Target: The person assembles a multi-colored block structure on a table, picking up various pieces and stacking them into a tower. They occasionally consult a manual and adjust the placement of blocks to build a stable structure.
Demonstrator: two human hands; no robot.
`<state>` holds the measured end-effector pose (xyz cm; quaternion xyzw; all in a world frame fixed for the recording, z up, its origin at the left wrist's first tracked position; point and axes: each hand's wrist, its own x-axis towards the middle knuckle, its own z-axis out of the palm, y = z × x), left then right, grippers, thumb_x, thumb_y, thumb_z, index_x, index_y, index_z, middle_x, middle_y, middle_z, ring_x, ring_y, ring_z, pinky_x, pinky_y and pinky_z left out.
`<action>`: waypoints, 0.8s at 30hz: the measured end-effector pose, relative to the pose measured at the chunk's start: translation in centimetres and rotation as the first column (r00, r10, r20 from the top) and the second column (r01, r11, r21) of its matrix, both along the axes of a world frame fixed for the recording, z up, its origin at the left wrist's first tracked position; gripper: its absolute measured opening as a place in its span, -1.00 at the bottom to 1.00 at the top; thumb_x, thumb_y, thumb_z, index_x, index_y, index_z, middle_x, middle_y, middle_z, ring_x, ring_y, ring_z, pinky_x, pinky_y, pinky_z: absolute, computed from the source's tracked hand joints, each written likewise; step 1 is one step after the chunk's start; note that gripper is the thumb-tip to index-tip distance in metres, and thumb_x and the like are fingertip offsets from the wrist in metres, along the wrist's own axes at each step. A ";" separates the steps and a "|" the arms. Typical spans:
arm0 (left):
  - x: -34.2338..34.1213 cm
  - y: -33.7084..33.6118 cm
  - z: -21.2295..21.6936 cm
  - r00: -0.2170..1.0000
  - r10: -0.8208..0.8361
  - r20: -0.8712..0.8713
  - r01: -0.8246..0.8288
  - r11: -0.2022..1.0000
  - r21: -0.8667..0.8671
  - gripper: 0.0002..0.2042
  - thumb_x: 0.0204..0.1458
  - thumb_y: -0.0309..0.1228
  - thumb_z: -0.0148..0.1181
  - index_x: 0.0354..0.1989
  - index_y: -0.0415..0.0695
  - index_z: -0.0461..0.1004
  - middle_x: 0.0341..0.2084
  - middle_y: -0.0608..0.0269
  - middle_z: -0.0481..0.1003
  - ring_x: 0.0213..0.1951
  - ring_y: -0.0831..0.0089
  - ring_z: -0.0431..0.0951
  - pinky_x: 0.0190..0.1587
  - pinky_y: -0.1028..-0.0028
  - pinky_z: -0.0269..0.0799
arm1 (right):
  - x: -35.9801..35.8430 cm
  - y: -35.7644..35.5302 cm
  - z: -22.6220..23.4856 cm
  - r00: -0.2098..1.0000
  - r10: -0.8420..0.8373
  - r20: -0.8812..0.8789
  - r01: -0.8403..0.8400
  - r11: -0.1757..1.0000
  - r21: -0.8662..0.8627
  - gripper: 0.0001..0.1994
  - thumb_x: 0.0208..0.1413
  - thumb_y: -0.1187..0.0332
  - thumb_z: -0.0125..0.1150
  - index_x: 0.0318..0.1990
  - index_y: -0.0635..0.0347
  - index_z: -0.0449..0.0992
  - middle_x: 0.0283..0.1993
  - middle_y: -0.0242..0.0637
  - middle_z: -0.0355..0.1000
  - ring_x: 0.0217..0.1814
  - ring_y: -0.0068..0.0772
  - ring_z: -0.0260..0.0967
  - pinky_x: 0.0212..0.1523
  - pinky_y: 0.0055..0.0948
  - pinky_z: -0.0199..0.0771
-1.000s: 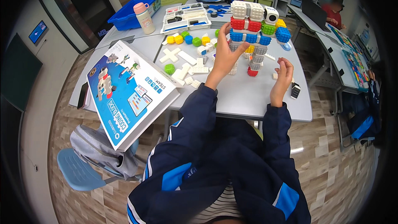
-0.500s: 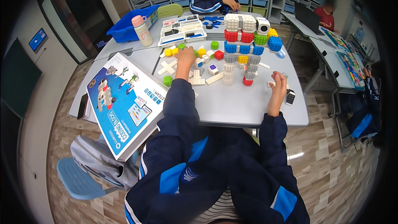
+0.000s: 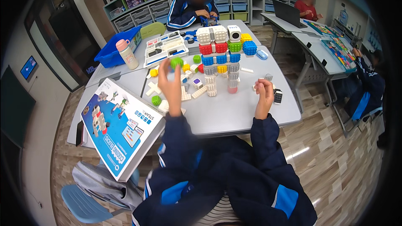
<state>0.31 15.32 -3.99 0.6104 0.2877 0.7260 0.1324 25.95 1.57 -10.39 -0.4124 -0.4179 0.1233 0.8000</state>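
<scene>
My left hand (image 3: 169, 88) is lifted over the table, its fingertips closed on a green cube block (image 3: 176, 62), slightly blurred. Below it lie a white cross-shaped piece (image 3: 153, 88), another green cube block (image 3: 156, 100) and several loose yellow, white and red blocks. In front of me stands an upright figure of blocks (image 3: 220, 47), with white, red, blue and grey layers on two legs. My right hand (image 3: 264, 98) is raised at the table's right side with curled fingers. What it holds, if anything, is hidden. Beside it sits a black-and-white block (image 3: 277, 96).
A large kit box (image 3: 121, 129) leans on the table's left edge. Behind it are a pink-capped bottle (image 3: 127, 54), a blue bin (image 3: 115, 54) and a white sorting tray (image 3: 165, 44). Across the table a person (image 3: 193, 6) handles small blue parts. A grey backpack (image 3: 104, 184) rests on a chair.
My left hand has risen from the loose blocks with a green cube block in it. The fingers of my right hand have curled in. The view has shifted.
</scene>
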 end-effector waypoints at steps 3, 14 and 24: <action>2.1 -10.5 -1.9 0.952 -0.240 0.188 0.251 0.967 -0.039 -0.50 -0.04 -0.65 0.36 0.13 -0.32 0.37 -0.01 0.06 0.49 0.05 0.29 0.50 0.21 0.33 0.36 | -1.4 -2.3 0.1 0.960 0.270 0.071 -0.265 0.961 -0.076 -0.75 0.31 0.30 0.05 -0.03 0.30 0.47 -0.22 -0.25 0.48 -0.26 -0.56 0.40 -0.22 -0.59 0.35; 6.4 -15.4 -7.6 0.920 -0.385 -0.075 0.362 0.906 -0.220 -0.56 -0.06 -0.60 0.38 0.04 -0.26 0.42 -0.16 0.11 0.51 -0.14 0.33 0.57 -0.06 0.41 0.49 | -3.6 -5.2 7.2 0.840 0.535 0.094 -0.523 0.843 -0.123 -0.54 0.05 0.60 0.34 0.13 0.34 0.37 0.02 -0.15 0.48 0.07 -0.43 0.47 -0.03 -0.49 0.49; 6.1 -16.0 -9.0 0.763 -0.213 -0.610 0.266 0.964 -0.003 -0.80 0.00 -0.56 0.27 -0.18 -0.20 0.53 -0.32 0.22 0.52 -0.27 0.27 0.53 -0.22 0.36 0.46 | -0.6 3.9 26.2 0.549 0.214 0.808 -0.106 0.977 -0.186 -0.57 0.10 0.15 0.35 0.13 -0.01 0.55 -0.01 -0.25 0.55 -0.09 -0.47 0.49 -0.04 -0.48 0.48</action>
